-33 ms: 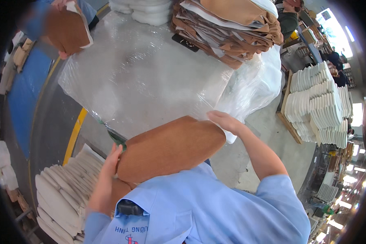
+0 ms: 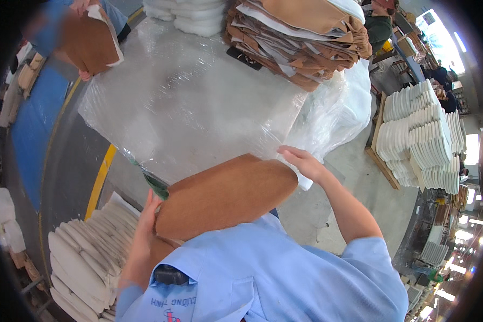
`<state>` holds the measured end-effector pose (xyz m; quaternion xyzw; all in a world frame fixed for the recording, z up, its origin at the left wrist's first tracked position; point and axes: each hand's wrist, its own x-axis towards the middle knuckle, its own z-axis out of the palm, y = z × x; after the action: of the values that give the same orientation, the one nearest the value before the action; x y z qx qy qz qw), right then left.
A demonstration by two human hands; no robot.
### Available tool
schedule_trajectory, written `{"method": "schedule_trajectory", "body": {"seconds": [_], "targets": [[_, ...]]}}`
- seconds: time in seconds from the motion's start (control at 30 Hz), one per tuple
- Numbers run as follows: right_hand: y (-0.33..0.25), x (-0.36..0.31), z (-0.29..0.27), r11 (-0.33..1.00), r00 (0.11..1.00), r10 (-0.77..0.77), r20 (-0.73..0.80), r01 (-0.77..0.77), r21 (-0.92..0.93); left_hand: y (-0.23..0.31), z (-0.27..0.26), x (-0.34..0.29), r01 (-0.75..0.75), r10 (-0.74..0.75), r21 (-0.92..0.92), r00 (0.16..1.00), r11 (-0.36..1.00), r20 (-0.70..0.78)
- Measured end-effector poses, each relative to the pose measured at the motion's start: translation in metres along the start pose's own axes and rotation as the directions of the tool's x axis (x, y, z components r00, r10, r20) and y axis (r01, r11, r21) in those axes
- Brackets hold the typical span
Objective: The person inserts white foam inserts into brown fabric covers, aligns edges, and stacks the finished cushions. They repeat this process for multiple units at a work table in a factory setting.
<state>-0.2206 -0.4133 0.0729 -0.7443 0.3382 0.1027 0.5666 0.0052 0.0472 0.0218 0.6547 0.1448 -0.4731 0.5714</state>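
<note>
A brown fabric-covered cushion (image 2: 228, 198), long with rounded ends, is held slantwise just in front of my chest. At its left end, my left hand (image 2: 149, 212) is closed along the edge, with the thumb side partly hidden. My right hand (image 2: 301, 162) lies by the far right corner, fingers stretched out and close together, touching or nearly touching the rim. Below the left end, another piece of brown fabric (image 2: 161, 249) shows next to my left wrist.
Clear plastic film covers the table (image 2: 188, 107) ahead. On its far side are a pile of brown covers (image 2: 300, 40) and white padding (image 2: 198, 16). White cushions (image 2: 91, 252) are stacked at lower left, more (image 2: 416, 139) on a right-hand pallet. A co-worker holds a brown cover (image 2: 94, 43) at upper left.
</note>
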Motion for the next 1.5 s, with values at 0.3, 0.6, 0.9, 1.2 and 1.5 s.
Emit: {"method": "schedule_trajectory", "body": {"seconds": [0.3,0.6,0.9,1.2,1.5], "targets": [[0.042,-0.018,0.063,0.758,0.918,-0.099,-0.385,0.320,0.569,-0.025,0.023,0.002,-0.296,0.316,-0.514,0.947,0.805,-0.050],[0.048,0.029,0.075,0.619,0.885,-0.015,-0.465,0.373,0.691,-0.029,0.028,0.038,-0.417,0.346,-0.534,0.909,0.736,-0.233],[0.013,-0.019,-0.002,0.990,0.990,0.005,0.143,-0.025,0.139,0.020,0.073,0.061,-0.345,0.199,-0.611,0.934,0.713,-0.296],[-0.107,-0.053,0.090,0.832,0.940,-0.331,0.079,0.331,-0.445,0.137,0.120,0.088,-0.532,0.579,-0.449,0.814,0.718,-0.037],[-0.078,-0.065,0.041,0.757,0.940,-0.080,-0.330,0.273,0.593,0.114,0.203,0.065,-0.180,0.078,0.189,0.890,0.965,0.450]]}}
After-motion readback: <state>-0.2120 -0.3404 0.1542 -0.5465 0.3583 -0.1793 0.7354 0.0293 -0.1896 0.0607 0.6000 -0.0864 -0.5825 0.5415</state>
